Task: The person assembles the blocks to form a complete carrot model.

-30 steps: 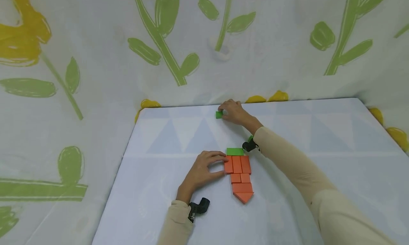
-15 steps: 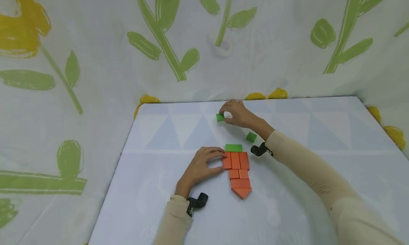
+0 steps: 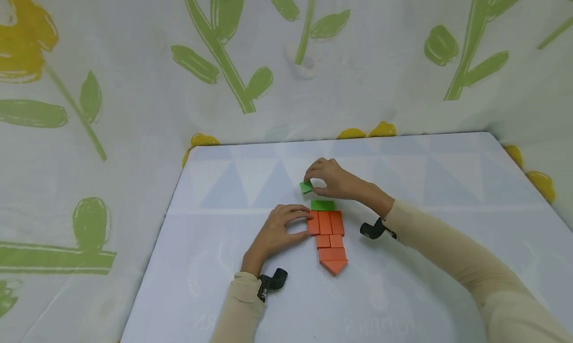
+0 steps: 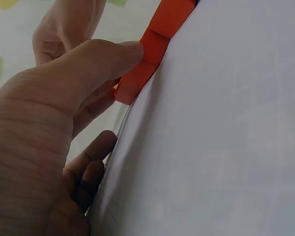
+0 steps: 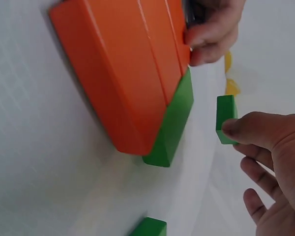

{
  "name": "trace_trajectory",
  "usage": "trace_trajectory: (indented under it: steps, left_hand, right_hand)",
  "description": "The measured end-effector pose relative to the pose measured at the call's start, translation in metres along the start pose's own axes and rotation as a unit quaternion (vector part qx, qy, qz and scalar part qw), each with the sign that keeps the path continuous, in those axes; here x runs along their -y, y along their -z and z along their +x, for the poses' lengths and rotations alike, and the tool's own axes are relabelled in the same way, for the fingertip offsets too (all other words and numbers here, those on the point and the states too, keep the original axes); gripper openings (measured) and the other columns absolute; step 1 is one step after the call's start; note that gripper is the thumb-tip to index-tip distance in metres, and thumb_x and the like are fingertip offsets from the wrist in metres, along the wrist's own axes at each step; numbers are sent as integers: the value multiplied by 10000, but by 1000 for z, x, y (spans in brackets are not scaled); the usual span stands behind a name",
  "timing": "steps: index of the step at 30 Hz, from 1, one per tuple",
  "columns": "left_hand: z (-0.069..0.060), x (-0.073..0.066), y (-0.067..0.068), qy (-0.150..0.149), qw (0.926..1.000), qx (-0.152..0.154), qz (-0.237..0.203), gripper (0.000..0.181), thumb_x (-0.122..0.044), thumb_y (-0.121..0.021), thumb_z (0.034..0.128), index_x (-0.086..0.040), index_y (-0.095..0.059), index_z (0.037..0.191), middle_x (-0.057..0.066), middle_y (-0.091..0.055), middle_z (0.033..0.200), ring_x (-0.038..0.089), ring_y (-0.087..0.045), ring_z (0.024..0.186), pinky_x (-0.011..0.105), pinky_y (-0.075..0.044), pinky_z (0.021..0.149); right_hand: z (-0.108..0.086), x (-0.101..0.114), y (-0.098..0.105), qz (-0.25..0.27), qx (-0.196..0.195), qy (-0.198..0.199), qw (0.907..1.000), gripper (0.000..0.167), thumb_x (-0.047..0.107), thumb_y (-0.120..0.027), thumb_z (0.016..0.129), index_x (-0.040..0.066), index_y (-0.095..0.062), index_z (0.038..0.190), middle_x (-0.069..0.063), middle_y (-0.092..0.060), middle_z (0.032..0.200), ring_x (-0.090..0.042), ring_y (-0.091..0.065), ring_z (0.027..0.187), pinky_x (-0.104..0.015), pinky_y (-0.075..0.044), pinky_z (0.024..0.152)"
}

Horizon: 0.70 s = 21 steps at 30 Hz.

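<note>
My right hand (image 3: 334, 180) pinches a small green block (image 3: 306, 187) between thumb and fingertips, a little beyond the flat layout of blocks. At the far end of that layout lies a green rectangular block (image 3: 322, 205), against a row of orange blocks (image 3: 325, 223). Smaller orange blocks (image 3: 330, 241) and an orange triangular block (image 3: 333, 267) continue toward me. My left hand (image 3: 278, 228) rests on the left, its index and thumb tips touching the leftmost orange block. Another green block (image 5: 150, 227) shows at the bottom of the right wrist view; my right arm hides it in the head view.
The blocks lie on a white table (image 3: 201, 283) with a pale blue triangle pattern. Behind it hangs a white cloth (image 3: 147, 59) printed with green leaves and yellow flowers. Both wrists wear black cameras (image 3: 274, 279).
My right hand has brought the pinched green block from near the table's far edge toward the layout. My left hand stays at the orange blocks.
</note>
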<state>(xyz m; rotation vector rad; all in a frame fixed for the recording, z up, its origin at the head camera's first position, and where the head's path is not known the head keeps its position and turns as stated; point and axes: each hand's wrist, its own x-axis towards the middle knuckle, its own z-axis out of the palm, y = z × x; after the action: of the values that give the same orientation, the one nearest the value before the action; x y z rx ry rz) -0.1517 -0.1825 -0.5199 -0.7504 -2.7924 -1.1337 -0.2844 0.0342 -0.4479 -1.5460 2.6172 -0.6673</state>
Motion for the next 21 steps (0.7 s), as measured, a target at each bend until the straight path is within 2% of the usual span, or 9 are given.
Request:
trace_trajectory:
  steps: [6,14,21]
  left_hand:
    - [0,1,-1,-11,10000,12,49,373,-383,-745,897,-300,-695,1258,-163,-555,1368,110,-454,1255,415,-348,1080]
    - [-1,1,0,-66,10000,23,-20,376,-350,-748,896,-277,-694,1260,-148,-555,1376,123,-461,1248,424,-354,1067]
    - [0,2,0,5,10000,57,-32,368,-365,-744,898,-302,-692,1256,-191,-536,1376,88,-439,1239,391,-335,1081]
  right_hand:
    - [-8,4,-7,88,117,39,9999,222,56,-759,867,108,-726,1080,-32,-674,1131,-248,-527,1169,-500,-394,959]
    - [-9,4,-14,39,344,-49,9994,223,57,-772,867,119,-729,1077,-31,-673,1151,-248,-525,1182,-484,-392,957]
    - [-9,1,-16,-50,504,-2,9987,251,48,-768,871,116,-724,1108,-41,-674,1187,-263,-515,1203,-488,-383,956]
